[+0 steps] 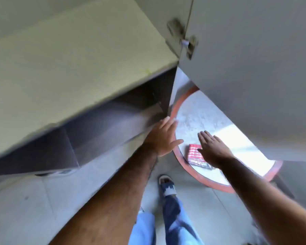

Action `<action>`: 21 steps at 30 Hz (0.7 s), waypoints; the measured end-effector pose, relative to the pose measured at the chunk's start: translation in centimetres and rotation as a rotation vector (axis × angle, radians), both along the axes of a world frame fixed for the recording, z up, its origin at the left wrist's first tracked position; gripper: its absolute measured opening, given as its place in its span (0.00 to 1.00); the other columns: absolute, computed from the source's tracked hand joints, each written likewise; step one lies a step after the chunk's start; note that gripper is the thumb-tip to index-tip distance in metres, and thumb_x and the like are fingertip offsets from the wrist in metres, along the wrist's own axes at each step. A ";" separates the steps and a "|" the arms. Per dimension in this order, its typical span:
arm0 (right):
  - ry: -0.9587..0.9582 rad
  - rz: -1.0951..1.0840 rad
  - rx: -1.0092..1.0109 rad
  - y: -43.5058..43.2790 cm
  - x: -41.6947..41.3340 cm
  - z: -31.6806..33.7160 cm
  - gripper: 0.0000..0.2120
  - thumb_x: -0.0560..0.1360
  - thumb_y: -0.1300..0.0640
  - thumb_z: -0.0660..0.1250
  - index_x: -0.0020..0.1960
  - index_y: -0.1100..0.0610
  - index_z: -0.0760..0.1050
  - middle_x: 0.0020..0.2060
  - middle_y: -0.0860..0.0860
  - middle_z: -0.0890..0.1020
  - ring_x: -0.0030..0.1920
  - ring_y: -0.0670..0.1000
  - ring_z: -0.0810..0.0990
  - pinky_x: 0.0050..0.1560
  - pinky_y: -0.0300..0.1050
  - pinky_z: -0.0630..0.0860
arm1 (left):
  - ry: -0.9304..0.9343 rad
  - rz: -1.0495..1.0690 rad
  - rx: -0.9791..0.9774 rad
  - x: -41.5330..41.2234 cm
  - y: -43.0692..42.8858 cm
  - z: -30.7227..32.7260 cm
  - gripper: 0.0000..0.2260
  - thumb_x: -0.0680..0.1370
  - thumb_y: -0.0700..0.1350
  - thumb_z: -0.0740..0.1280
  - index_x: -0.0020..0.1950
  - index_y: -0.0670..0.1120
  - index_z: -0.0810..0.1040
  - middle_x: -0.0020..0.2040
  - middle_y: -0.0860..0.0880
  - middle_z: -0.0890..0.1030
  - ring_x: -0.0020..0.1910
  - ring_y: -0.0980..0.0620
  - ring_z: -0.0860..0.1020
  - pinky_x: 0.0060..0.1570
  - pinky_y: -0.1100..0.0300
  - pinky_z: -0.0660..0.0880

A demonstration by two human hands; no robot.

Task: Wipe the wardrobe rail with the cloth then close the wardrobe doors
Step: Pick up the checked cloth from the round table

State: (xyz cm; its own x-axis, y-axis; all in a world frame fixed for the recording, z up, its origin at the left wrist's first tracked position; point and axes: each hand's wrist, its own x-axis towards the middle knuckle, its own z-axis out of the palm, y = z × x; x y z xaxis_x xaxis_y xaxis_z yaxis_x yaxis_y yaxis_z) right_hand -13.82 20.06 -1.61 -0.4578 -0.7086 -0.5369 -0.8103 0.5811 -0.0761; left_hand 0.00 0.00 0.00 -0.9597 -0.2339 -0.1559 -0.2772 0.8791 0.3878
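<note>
You are reaching both empty hands, left hand (163, 137) and right hand (213, 149), fingers spread, toward the open wardrobe doors (254, 68); push flat-palmed, clearing the hinge (184, 39).

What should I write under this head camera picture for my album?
Both open hands, left hand and right hand, reach toward the wardrobe doors; red checked cloth lies below.

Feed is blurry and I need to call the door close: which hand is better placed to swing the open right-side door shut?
Probably the right hand. It is open and empty above the red checked cloth on the round table, on the side nearer the open door. The left hand is open by the wardrobe's lower edge.
</note>
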 end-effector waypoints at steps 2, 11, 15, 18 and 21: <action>-0.046 -0.165 0.027 2.2 -1.6 -3.5 0.31 0.86 0.54 0.58 0.84 0.61 0.49 0.83 0.57 0.60 0.84 0.55 0.57 0.82 0.53 0.61 | -0.072 -0.009 0.078 -2.2 2.7 -4.5 0.34 0.81 0.61 0.63 0.80 0.42 0.64 0.80 0.44 0.68 0.81 0.44 0.62 0.79 0.48 0.61; -0.021 -0.334 0.024 6.3 -3.1 -12.4 0.20 0.79 0.66 0.63 0.71 0.61 0.70 0.63 0.61 0.75 0.63 0.64 0.76 0.61 0.59 0.78 | -0.280 -0.001 0.102 -8.7 10.5 -14.9 0.22 0.79 0.35 0.61 0.74 0.43 0.71 0.70 0.43 0.74 0.70 0.43 0.72 0.69 0.46 0.72; -0.044 -0.412 -0.021 5.0 -3.1 -12.1 0.09 0.79 0.68 0.63 0.58 0.63 0.74 0.54 0.62 0.77 0.55 0.64 0.78 0.49 0.55 0.77 | -0.302 0.024 0.159 -9.1 10.3 -14.2 0.16 0.77 0.32 0.65 0.64 0.38 0.77 0.61 0.41 0.76 0.60 0.43 0.76 0.56 0.50 0.80; -0.125 -0.403 0.001 3.0 -2.8 -10.1 0.06 0.77 0.67 0.65 0.51 0.59 0.74 0.46 0.57 0.78 0.46 0.60 0.78 0.42 0.48 0.72 | -0.333 0.054 0.206 -8.1 8.7 -12.9 0.11 0.78 0.31 0.63 0.60 0.38 0.77 0.57 0.41 0.74 0.55 0.42 0.79 0.49 0.52 0.77; -0.163 -0.368 -0.003 0.7 -2.2 -7.6 0.10 0.74 0.68 0.64 0.47 0.54 0.69 0.40 0.55 0.79 0.39 0.58 0.75 0.39 0.46 0.70 | -0.353 0.041 0.185 -6.0 6.5 -11.3 0.10 0.83 0.38 0.58 0.61 0.37 0.75 0.59 0.37 0.75 0.58 0.37 0.78 0.53 0.48 0.76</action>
State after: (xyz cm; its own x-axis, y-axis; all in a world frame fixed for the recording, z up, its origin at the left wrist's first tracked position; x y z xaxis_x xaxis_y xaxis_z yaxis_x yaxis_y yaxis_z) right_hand -16.03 20.74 -9.20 -0.5901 -0.5153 -0.6215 -0.5252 0.8297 -0.1892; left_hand -6.03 6.52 -11.27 -0.8300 -0.2080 -0.5176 -0.4551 0.7890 0.4127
